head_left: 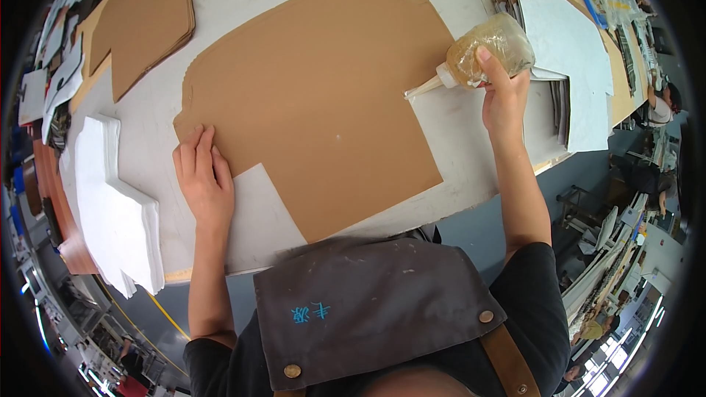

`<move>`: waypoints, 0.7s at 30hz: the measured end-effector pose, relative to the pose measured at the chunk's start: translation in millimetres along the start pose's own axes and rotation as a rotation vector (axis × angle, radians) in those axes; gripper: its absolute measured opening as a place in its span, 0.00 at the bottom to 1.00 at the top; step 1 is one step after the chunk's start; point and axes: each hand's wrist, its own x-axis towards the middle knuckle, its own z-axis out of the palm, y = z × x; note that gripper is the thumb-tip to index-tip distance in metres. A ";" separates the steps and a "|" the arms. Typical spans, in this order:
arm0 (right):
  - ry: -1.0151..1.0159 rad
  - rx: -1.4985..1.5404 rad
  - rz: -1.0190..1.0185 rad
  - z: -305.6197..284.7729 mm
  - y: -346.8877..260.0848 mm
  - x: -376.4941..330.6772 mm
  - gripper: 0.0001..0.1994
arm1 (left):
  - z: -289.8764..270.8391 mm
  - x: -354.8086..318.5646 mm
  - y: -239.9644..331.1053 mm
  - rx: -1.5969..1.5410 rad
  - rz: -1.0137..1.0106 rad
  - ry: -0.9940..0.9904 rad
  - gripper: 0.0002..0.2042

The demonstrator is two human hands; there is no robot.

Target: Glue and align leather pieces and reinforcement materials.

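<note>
A large brown cut-out sheet (309, 103) lies flat on the pale worktable in front of me. My left hand (206, 169) rests on its left edge, fingers stretched out and lying flat. With my right hand (504, 92) I grip a clear squeeze bottle (491, 48) partly filled with a yellowish, glue-like substance. The bottle is tilted, and its long pale nozzle (425, 88) points left and down, its tip at the sheet's right edge. Whether the tip touches the sheet, I cannot tell. A small pale spot shows near the sheet's middle.
Stacked brown sheets (151, 18) lie at the far left of the table. A pile of white padding pieces (110, 198) sits at the near left. White-topped cut pieces (566, 51) are stacked at the right, beside a blue tray (588, 0). Other people appear at the far right.
</note>
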 end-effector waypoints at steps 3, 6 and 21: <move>-0.011 -0.051 -0.010 -1.2 -3.6 -1.3 0.16 | 0.7 -0.1 -1.6 0.002 0.006 0.009 0.13; -0.062 -0.089 0.015 -7.2 -2.9 -4.1 0.19 | -1.1 0.2 -1.0 0.015 0.016 0.012 0.13; -0.046 -0.162 0.154 -35.8 -11.3 -37.5 0.23 | 2.5 0.9 -3.4 0.031 0.046 0.045 0.12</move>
